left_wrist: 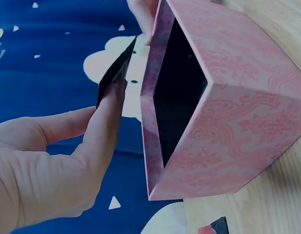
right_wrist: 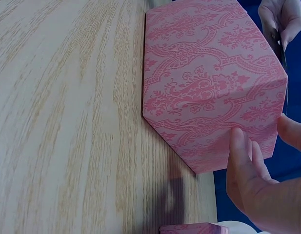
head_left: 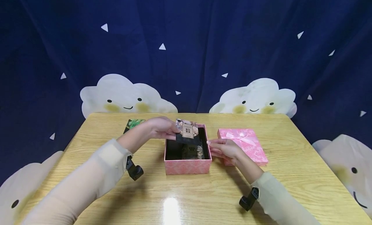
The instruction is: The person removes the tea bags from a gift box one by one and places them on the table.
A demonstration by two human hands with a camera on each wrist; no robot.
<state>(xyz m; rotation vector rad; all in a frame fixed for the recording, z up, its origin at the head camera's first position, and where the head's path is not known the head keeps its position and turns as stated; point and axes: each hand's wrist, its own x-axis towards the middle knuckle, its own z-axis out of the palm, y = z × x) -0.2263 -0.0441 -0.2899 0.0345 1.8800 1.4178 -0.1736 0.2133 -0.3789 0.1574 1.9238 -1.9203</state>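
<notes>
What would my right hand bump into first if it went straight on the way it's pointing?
The box. Your right hand points at its right side, and the fingertips seem to touch that wall, though exact contact is hard to judge.

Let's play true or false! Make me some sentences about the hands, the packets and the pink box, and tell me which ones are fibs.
1. Both hands are empty. False: the left hand pinches a packet.
2. The right hand touches the pink box. True.
3. The box is closed. False: it is open, and its lid lies on the right of it.
4. Another packet lies inside the box. True.
5. Nothing lies left of the box. False: a green-and-black packet is there, partly hidden by an arm.
6. The lid has a bow. True.
</notes>
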